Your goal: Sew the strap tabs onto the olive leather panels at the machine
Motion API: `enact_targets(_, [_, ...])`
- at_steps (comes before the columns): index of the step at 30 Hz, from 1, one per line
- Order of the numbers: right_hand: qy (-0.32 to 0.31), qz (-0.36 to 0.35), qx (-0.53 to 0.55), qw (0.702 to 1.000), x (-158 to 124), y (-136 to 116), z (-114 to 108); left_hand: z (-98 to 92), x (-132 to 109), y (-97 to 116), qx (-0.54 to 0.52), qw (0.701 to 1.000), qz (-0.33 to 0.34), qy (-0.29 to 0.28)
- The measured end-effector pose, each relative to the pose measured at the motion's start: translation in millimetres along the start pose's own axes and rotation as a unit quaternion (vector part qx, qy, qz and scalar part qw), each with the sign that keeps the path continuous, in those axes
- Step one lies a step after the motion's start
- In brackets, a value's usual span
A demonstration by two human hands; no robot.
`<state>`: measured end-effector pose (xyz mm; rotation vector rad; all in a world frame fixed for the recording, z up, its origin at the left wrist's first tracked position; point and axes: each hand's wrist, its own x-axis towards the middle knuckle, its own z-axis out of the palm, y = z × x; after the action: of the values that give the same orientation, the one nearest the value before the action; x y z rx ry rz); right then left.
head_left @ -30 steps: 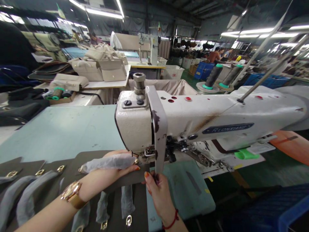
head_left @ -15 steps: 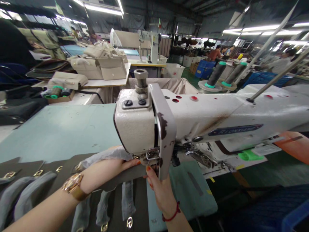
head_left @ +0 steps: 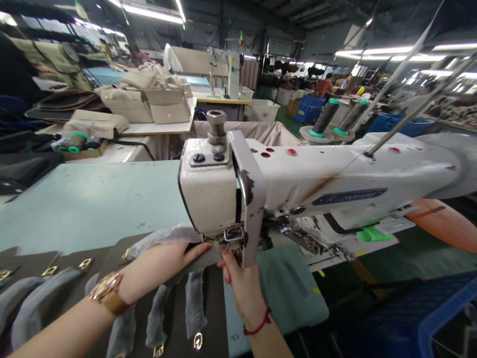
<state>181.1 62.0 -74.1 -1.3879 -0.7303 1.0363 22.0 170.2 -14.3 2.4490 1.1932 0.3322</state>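
- The white head of the sewing machine [head_left: 208,191] stands over the work, and its scuffed metal bar [head_left: 254,194] comes down just in front of the right hand [head_left: 244,286], limiting space there.
- Two dark thread spools [head_left: 326,119] stand behind the machine's long arm; beyond the worktop's far edge, beige bags [head_left: 167,105] sit on a neighbouring table [head_left: 160,128].
- More dark pieces [head_left: 175,328] with gold buckles [head_left: 198,341] and wrapped strips [head_left: 196,303] cover the near left part of the pale worktop [head_left: 93,199], beneath the left forearm.
- A broad bare stretch runs from those pieces to the far edge, left of the machine head.
- Right of the right hand, bare worktop reaches a rounded near right corner; a blue crate [head_left: 421,318] stands past that edge.
- The dark panel [head_left: 203,262] lies under the machine head, its right end by the needle area, with a translucent-wrapped strip [head_left: 164,239] along its far side.
- The right thumb and fingers are closed together on the panel's right end.
- The left hand [head_left: 182,256] lies along the panel, thumb stretched toward the needle area; its other fingers are hidden, so how firmly it grips cannot be told.
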Motion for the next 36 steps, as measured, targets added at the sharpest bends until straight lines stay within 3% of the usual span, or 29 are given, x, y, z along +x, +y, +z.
enact_targets(2, [-0.001, -0.014, 0.002, 1.0, 0.3, -0.5, -0.3, 7.9, -19.1, 2.2, 0.018, 1.0, 0.023, -0.004])
enact_targets(3, [-0.001, -0.017, 0.003, 1.0, 0.6, -0.3, -0.5, 13.7, -31.6, 4.0, 0.007, 0.999, 0.037, 0.02])
enact_targets(6, [-0.002, -0.012, 0.0, 1.0, 1.3, 1.4, -0.6, 36.3, -71.1, 14.8, -0.108, 0.986, 0.031, 0.121])
enact_targets(8, [-0.004, -0.004, 0.003, 1.0, 1.6, 2.1, -0.5, 51.3, -87.7, 28.1, -0.229, 0.965, -0.014, 0.125])
enact_targets(10, [-0.005, 0.001, 0.001, 1.0, 1.7, 1.3, -0.2, 61.7, -90.1, 45.2, -0.399, 0.904, -0.108, 0.108])
enact_targets(13, [0.008, -0.004, -0.023, 1.0, 1.5, -2.9, 0.1, 67.4, -76.0, 72.0, -0.642, 0.729, -0.227, 0.068])
enact_targets(15, [0.02, -0.013, -0.036, 0.999, 1.2, -5.9, 0.0, 69.1, -67.3, 86.3, -0.724, 0.646, -0.24, 0.019])
enact_targets(18, [0.017, -0.009, -0.038, 0.999, 0.5, -7.7, -0.5, 76.2, -65.4, 95.9, -0.759, 0.599, -0.254, -0.03])
enact_targets(21, [0.003, -0.004, -0.052, 0.999, -0.1, -6.0, -1.3, 84.0, -65.3, 89.8, -0.773, 0.565, -0.288, 0.024])
enact_targets(24, [-0.004, -0.004, -0.046, 0.999, -0.4, -4.1, -1.8, 82.9, -53.2, 78.1, -0.778, 0.548, -0.298, 0.072])
enact_targets(27, [0.001, 0.003, -0.037, 0.999, -0.3, -4.2, -1.6, 75.8, -35.5, 70.4, -0.774, 0.543, -0.319, 0.073])
enact_targets(29, [0.0, 0.006, -0.029, 1.0, 0.2, -4.9, -1.1, 71.8, -28.0, 67.4, -0.762, 0.554, -0.329, 0.068])
enact_targets(36, [-0.007, 0.005, -0.004, 1.0, 1.0, -5.9, 0.7, 67.9, -29.4, 54.0, -0.633, 0.701, -0.33, -0.004])
